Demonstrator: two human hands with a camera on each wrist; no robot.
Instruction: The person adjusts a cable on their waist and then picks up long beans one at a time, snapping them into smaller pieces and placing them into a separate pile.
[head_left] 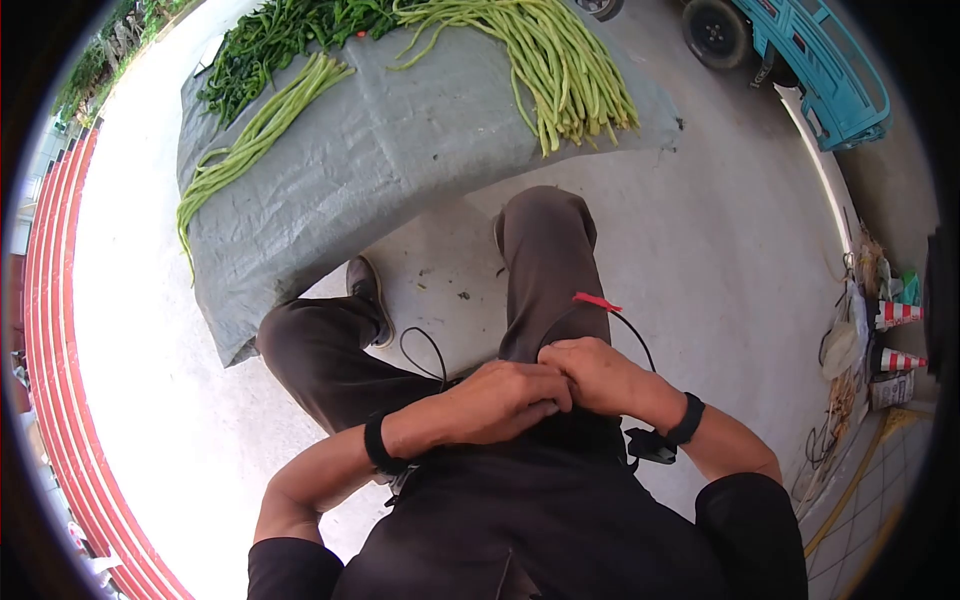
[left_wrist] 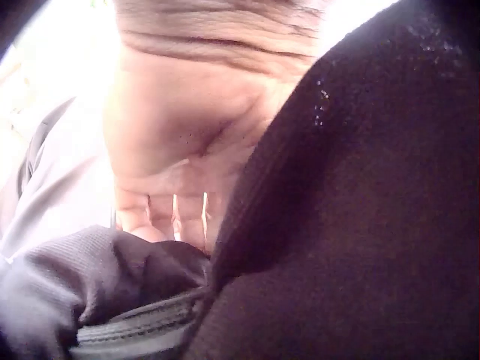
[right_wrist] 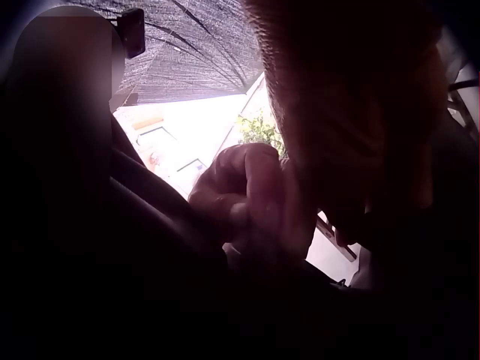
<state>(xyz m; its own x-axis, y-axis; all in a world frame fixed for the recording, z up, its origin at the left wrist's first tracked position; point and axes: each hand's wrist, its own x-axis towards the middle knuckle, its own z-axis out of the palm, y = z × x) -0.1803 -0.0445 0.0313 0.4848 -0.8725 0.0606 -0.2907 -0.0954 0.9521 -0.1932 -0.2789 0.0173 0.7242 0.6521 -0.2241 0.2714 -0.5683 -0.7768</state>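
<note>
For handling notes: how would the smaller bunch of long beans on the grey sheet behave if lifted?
The bean bunch would probably droop: its thin ends curve at the edge of the grey sheet. It may slip apart, since its strands look untied.

Pale floor (head_left: 730, 300), daylight glaring left — red-and-white band (head_left: 50, 300) along far left, tiled paving (head_left: 876, 492) lower right.

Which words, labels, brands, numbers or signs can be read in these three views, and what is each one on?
None can be read in any view.
Pale container by the striped cones, head view: dark marks, too small and blurred to read.
Blue vehicle, head view: no readable lettering.
Both wrist views: no readable text.
</note>
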